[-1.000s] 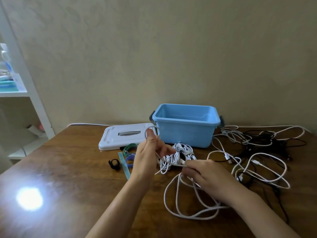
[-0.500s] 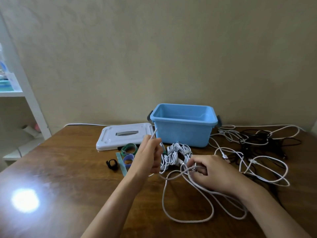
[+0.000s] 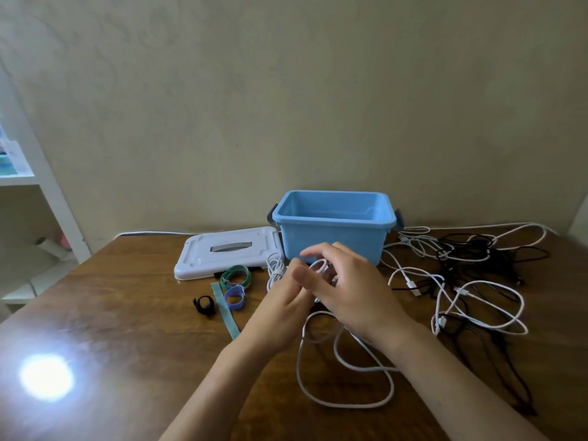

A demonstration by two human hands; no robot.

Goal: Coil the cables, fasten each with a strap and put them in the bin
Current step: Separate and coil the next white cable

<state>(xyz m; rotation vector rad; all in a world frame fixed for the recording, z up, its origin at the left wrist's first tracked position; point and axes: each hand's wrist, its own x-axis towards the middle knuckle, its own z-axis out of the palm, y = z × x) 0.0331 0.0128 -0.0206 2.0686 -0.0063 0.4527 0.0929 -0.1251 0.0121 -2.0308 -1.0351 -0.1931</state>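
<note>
My left hand (image 3: 283, 297) and my right hand (image 3: 345, 288) meet in front of the blue bin (image 3: 334, 229), both holding the same white cable (image 3: 343, 374). The cable loops round my left fingers, and my right hand lays it across them. Its loose end trails in wide loops over the wooden table (image 3: 111, 329) below my wrists. A small white bundle (image 3: 275, 265) lies just behind my left hand. Straps sit to the left: a green ring (image 3: 236, 276), a purple ring (image 3: 234, 299), a black one (image 3: 203, 303) and a flat teal strip (image 3: 224, 310).
The bin's white lid (image 3: 222, 251) lies flat to the left of the bin. A tangle of white and black cables (image 3: 471, 275) covers the table's right side. A white shelf unit (image 3: 38, 198) stands at the far left. A bright light glare (image 3: 46, 377) shows at the front left.
My right hand has risen from the table to my left hand, bringing the cable up with it. The loose loops on the table have shortened and shifted.
</note>
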